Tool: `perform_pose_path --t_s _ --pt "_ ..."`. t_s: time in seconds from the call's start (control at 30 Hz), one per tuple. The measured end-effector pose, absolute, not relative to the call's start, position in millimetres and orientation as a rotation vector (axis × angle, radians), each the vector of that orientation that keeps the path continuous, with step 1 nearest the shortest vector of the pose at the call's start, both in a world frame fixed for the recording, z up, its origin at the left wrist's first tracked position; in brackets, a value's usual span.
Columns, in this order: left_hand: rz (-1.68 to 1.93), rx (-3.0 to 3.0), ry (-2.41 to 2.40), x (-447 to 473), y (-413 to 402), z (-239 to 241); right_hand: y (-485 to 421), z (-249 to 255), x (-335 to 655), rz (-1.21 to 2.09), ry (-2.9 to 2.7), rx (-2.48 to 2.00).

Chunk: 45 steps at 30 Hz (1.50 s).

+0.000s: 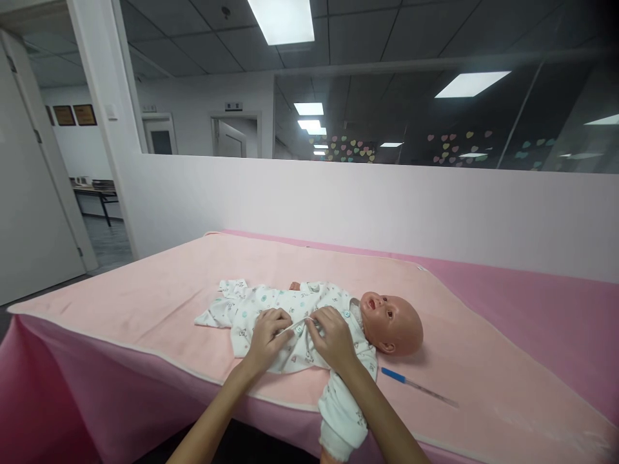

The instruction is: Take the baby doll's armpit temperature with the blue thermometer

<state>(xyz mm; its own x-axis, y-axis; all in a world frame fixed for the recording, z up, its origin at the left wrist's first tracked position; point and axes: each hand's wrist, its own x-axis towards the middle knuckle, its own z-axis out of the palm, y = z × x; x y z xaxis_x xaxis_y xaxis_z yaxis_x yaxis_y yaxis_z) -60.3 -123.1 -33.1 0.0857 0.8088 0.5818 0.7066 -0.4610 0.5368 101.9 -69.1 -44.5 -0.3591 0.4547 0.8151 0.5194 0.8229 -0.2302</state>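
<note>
1. The left hand (268, 335) is resting on the chest of a baby doll (394, 322). Its fingers are curling in and pinching the front edge of the doll's white printed romper (264, 303).
2. The right hand (333, 335) is sitting just beside the left one, on the side nearer the doll's head. Its fingers are bending down onto the cloth and gripping the facing edge of the romper.
3. A small pale button (298, 329) is showing between the two hands, right at their fingertips. A second button (346, 314) is lying higher up, near the collar.
4. The doll is lying on its back across the middle of a peach-pink towel (145, 309), with its bare head pointing to the right and its face turning upward.
5. One romper sleeve (341, 412) is hanging over the near edge of the table, under the right forearm.
6. A thin stick with a blue end (416, 385) is lying on the towel near the doll's head, towards the near edge, apart from both hands. What it is cannot be told at this size.
7. The towel is lying over a deeper pink table cover (532, 309), which is draping down the table's left side.
8. A white half-wall (338, 200) is standing behind the table, with dark glass panes (435, 116) above it carrying small heart stickers.
</note>
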Motion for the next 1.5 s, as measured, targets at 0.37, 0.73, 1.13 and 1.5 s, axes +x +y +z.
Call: perform_pose_path --t_s 0.37,0.73,1.13,1.5 --pt "1.738 2.063 1.816 -55 -124 -37 -70 -44 103 -0.027 -1.999 -0.72" --pt "1.387 2.456 1.74 -46 -126 -36 -65 -49 101 -0.178 -1.933 -0.775" --pt "1.295 2.42 1.74 -47 -125 -35 -68 -46 105 -0.123 -1.823 -0.861" --pt "1.762 1.632 1.624 -63 -117 -42 -65 -50 106 -0.152 -1.749 -0.887"
